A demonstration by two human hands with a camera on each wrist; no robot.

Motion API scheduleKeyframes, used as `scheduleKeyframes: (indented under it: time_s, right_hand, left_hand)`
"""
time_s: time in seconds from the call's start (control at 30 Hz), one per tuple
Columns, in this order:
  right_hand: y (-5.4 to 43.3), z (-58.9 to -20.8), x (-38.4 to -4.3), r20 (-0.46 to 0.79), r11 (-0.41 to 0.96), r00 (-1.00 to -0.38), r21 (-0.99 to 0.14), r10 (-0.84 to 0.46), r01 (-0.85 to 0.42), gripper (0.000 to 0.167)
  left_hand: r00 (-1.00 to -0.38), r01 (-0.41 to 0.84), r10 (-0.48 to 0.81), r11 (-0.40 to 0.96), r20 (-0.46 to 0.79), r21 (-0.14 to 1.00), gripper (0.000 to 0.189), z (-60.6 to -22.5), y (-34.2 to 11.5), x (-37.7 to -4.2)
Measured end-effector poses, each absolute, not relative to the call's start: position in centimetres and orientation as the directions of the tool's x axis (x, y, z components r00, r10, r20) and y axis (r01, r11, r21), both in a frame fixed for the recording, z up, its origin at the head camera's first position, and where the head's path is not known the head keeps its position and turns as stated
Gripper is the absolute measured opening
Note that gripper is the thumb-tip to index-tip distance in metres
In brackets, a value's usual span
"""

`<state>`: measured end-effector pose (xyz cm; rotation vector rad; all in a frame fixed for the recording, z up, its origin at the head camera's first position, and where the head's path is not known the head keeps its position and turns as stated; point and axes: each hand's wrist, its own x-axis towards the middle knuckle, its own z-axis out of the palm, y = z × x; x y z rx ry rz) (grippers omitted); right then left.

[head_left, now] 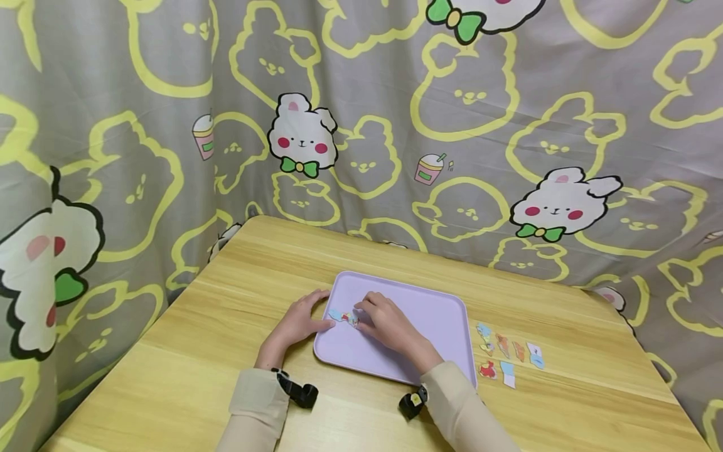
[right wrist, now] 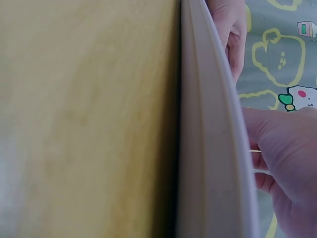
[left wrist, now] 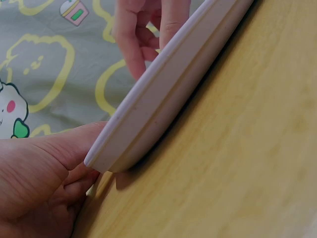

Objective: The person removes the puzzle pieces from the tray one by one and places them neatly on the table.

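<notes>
A lilac tray [head_left: 395, 295] lies on the table. Small colourful puzzle pieces [head_left: 341, 316], blue and red, sit together on its left part. My left hand [head_left: 299, 321] holds the tray's left edge, thumb over the rim and fingers along the outside; the left wrist view shows this thumb [left wrist: 81, 144] at the rim. Over the tray, my right hand [head_left: 390, 323] has its thumb and forefinger curled about the rightmost puzzle piece [head_left: 353, 319], partly covering it. From the right wrist, the tray wall hides the right fingertips and the pieces.
Right of the tray, several more puzzle pieces [head_left: 503, 345] lie in two loose rows on the wooden table [head_left: 565, 402]. A patterned curtain [head_left: 384, 144] hangs behind the table and at its sides. Black wrist cameras [head_left: 414, 402] sit close to the tray's front edge.
</notes>
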<state>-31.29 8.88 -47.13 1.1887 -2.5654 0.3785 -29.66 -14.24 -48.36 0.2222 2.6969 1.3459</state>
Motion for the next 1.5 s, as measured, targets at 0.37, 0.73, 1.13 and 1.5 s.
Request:
scheduleKeyframes:
  time_s: [0.37,0.73,1.13,1.5]
  right_hand:
    - [8.1,-46.4,-31.4,0.204,0.627,-0.658,-0.2,-0.725,-0.753,0.032]
    - [8.7,-45.9,-31.6,0.164,0.611,-0.648,-0.229,-0.743,-0.758,0.024]
    - [9.3,-45.8,-31.1,0.21,0.598,-0.624,-0.179,-0.753,-0.781,0.021]
    - [9.8,-46.5,-31.1,0.334,0.528,-0.596,-0.277,-0.731,-0.803,0.019]
  left_hand:
    - [-0.982,0.079,0.185,0.596,-0.041,0.799,0.068,-48.1,-14.2,-29.7]
    - [-0.983,0.067,0.179,0.594,-0.05,0.802,0.068,-48.2,-14.2,-29.7]
    - [-0.983,0.077,0.181,0.592,-0.038,0.802,0.068,-48.4,-14.2,-29.8]
    - [-0.983,0.083,0.182,0.596,-0.034,0.799,0.068,-48.4,-14.2,-29.7]
